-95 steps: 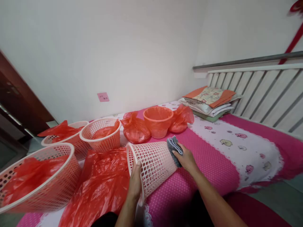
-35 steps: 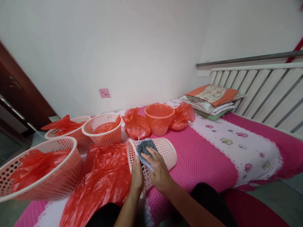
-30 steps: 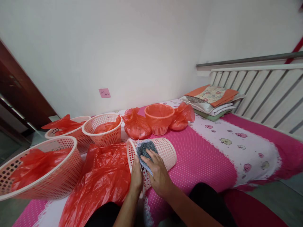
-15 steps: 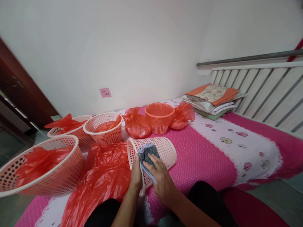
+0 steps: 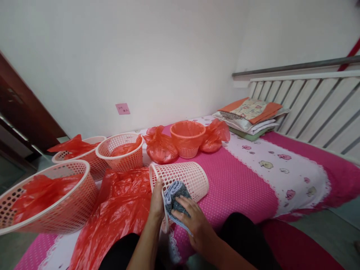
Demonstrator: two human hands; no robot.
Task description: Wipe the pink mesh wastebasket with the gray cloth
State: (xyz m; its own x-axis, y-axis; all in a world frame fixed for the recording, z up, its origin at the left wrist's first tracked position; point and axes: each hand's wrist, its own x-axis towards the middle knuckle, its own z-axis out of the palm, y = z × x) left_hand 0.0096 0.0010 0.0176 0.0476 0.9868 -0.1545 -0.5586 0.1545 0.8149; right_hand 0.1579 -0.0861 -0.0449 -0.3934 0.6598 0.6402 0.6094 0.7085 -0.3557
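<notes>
A pink perforated basket (image 5: 194, 178) lies on its side on the pink dotted bedspread, its open rim facing left. My left hand (image 5: 156, 202) grips that rim, thumb up. My right hand (image 5: 191, 221) presses a grey-blue cloth (image 5: 176, 197) against the basket's side near the rim, fingers spread over the cloth. Part of the cloth hangs below the hand. A red plastic bag (image 5: 123, 202) lies spread out to the left of the basket.
Baskets with red bags (image 5: 122, 150) stand at the left. Behind are knotted red bags (image 5: 161, 148) and a red-lined basket (image 5: 188, 138). Folded bedding (image 5: 253, 116) lies by the white slatted headboard (image 5: 312, 108); a pink note (image 5: 122, 109) is on the wall.
My right hand and the cloth have moved slightly down along the basket's side. My left hand has shifted a little left and up on the rim. The view has shifted slightly.
</notes>
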